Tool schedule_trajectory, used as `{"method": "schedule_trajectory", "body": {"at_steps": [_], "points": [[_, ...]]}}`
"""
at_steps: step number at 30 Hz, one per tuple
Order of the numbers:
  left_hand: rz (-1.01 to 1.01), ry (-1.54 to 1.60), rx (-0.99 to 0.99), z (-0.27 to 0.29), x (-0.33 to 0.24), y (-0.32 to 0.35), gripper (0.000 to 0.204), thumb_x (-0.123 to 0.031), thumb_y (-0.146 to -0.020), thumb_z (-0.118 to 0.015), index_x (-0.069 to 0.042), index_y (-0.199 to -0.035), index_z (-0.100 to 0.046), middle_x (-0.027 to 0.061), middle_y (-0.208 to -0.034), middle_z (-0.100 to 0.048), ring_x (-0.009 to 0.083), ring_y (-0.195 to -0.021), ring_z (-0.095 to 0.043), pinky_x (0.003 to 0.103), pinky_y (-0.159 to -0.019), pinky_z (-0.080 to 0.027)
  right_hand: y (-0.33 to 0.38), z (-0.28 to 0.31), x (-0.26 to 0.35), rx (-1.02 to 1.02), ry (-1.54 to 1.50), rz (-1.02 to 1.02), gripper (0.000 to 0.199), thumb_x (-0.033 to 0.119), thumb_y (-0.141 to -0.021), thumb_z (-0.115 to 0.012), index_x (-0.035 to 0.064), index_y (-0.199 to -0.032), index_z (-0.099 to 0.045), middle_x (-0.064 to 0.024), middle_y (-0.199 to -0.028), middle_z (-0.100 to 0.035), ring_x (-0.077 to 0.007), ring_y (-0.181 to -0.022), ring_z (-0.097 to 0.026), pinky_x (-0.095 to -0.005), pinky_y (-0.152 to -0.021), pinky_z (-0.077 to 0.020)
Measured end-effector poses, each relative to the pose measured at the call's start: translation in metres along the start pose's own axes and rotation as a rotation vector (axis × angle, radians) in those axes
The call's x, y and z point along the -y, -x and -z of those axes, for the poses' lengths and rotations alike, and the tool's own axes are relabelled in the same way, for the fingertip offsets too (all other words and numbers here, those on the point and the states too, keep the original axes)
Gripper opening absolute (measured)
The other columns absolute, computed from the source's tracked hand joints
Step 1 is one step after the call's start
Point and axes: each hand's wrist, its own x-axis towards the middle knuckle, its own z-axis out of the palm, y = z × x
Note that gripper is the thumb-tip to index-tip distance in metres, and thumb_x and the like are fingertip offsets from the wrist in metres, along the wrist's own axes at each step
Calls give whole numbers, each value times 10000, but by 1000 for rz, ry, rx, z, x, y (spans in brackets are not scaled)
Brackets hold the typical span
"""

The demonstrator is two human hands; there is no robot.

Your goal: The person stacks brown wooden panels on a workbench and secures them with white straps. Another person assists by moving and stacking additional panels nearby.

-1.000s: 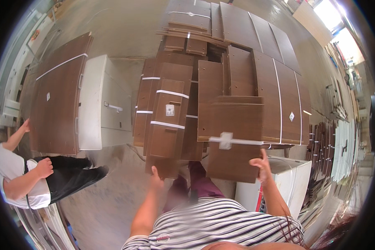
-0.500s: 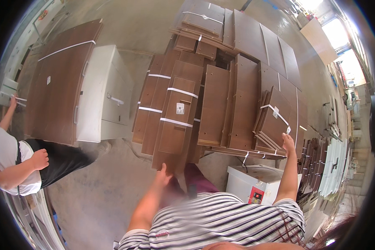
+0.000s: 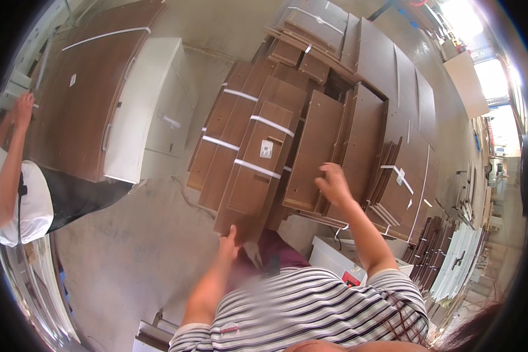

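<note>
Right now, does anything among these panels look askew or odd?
Yes, slightly: the small strapped bundle right of the right hand looks askew, its board edges stepped rather than flush. No clear damage shows.

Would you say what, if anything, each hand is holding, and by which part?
The left hand grips the strapped bundle at its near end; the right hand holds nothing.
</note>
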Motion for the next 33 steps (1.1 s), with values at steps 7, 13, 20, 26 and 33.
{"method": "schedule_trajectory", "body": {"at_steps": [7,13,20,26,33], "points": [[-232,-213,127,27,36,-24,648,-297,-852,-692,-115,-1359,-332,135,-1373,-403,365,-1224,-425,611,-981,-357,-70,-73,29,354,142,372,254,221,-818,-603,25,-978,-612,-139,-1065,-573,-322,-1083,-502,-410,-969,-401],[-55,-289,99,25,46,-26,616,-247,-872,-670,-118,-1358,-314,130,-1348,-422,368,-1179,-457,597,-968,-389,-94,-89,14,391,366,556,183,230,-827,-586,49,-835,-609,-109,-949,-573,-282,-1018,-528,-403,-916,-422],[-91,-510,-19,-8,57,0,596,-381,-907,-582,-29,-1341,-374,209,-1121,-587,319,-919,-595,415,-829,-488,-88,-83,14,92,444,684,192,231,-809,-540,43,-824,-579,-123,-953,-550,-285,-1011,-521,-412,-921,-404],[154,-200,97,-23,41,5,630,-299,-897,-633,-94,-1393,-304,136,-1367,-417,342,-1220,-447,549,-961,-426,-125,-105,17,173,353,476,543,320,-878,-521,39,-1334,-429,-140,-1475,-304,-288,-1383,-251,-447,-1140,-176],[122,-1161,-148,-31,26,6,847,-742,-816,-436,65,-961,-649,233,-910,-664,308,-919,-618,403,-792,-456,-176,-119,43,282,380,593,498,457,-868,-546,177,-1278,-516,-73,-1493,-279,-268,-1414,-188,-495,-1142,-137]]}}
